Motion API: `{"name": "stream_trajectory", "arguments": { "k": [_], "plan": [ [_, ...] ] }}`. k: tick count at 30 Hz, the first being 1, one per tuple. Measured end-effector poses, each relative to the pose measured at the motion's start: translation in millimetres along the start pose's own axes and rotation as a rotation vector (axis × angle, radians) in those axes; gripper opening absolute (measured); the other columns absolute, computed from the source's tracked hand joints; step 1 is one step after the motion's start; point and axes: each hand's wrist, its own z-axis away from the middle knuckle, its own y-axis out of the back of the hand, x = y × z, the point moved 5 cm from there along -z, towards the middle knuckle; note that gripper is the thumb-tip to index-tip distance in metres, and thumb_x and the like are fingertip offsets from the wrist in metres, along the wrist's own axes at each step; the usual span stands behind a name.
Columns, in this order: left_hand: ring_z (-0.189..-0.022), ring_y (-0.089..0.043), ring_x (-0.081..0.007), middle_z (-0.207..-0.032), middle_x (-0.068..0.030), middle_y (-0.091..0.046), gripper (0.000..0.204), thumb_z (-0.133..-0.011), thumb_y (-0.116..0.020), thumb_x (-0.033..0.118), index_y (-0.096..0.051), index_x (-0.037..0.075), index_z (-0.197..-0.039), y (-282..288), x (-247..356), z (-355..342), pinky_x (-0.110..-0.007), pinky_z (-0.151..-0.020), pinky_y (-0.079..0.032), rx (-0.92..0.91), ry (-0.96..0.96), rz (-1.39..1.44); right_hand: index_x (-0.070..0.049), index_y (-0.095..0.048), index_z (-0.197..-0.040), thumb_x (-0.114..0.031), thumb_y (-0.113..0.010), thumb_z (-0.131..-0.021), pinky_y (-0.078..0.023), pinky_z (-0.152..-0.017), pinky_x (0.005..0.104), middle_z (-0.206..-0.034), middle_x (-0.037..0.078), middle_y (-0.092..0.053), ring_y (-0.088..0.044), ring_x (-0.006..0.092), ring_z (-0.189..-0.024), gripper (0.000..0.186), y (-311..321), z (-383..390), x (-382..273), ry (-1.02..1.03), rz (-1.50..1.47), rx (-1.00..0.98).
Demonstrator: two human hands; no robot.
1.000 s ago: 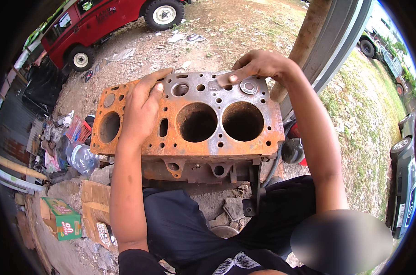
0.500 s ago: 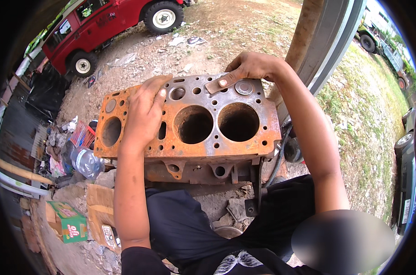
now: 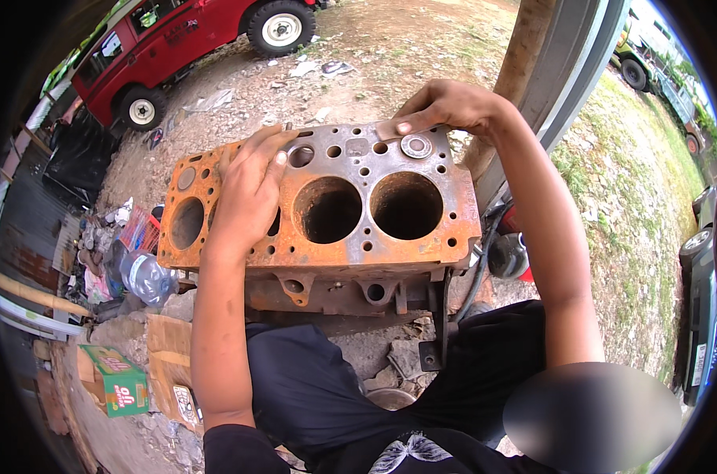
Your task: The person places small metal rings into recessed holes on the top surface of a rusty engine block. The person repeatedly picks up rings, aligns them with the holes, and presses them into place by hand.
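Lap: the person's dark trousers [image 3: 335, 395] are filling the bottom of the view, right below the engine block.
Green carton [image 3: 115, 383]: it is lying on the ground, down and left of the engine block, beside flattened cardboard [image 3: 169, 371].
Plastic bottle [image 3: 147, 278]: it is lying just off the block's left end, among scattered litter.
Engine block [image 3: 327, 213]: rusty orange and grey, it is sitting top face up in front of the person's knees, three big round bores showing.
Left hand [image 3: 248, 193]: it is lying flat on the block's top face, fingers spread loosely, palm covering the deck between the left and middle bores.
Right hand [image 3: 441, 107]: it is curling over the block's far edge, fingertips pressing down on a small flat piece [image 3: 388, 129] there, just left of a round plug [image 3: 416, 145].
Post [image 3: 516, 79]: it is rising just beyond the block's right end.
Red vehicle [image 3: 193, 39]: it is standing well beyond the block, on bare dirt.
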Motion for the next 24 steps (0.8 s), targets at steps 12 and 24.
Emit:
{"name": "stream_trajectory", "arguments": {
  "k": [12, 24],
  "plan": [
    [-0.147, -0.055, -0.0373, -0.154, -0.0173, -0.064, 0.036, -0.113, -0.055, 0.025, -0.073, 0.011, -0.14, -0.9, 4.4, 2.2, -0.055, -0.128, -0.026, 0.013, -0.011, -0.081, 0.0, -0.081, -0.129, -0.054, -0.096, -0.079, -0.062, -0.089, 0.0353, -0.116, 0.016, -0.083, -0.077, 0.0223, -0.097, 0.075, 2.2, -1.8, 4.3, -0.048, 0.065, 0.006],
    [-0.146, -0.057, -0.0351, -0.152, -0.017, -0.066, 0.041, -0.114, -0.056, 0.037, -0.075, 0.009, -0.138, -1.5, 14.8, 0.2, -0.057, -0.131, -0.011, 0.02, -0.033, -0.165, -0.003, -0.083, -0.126, -0.048, -0.097, -0.08, -0.059, -0.095, 0.0382, -0.112, 0.013, -0.084, -0.077, 0.0262, -0.101, 0.067, 7.7, 2.8, -12.6, -0.061, 0.219, 0.06]
  ]
}}
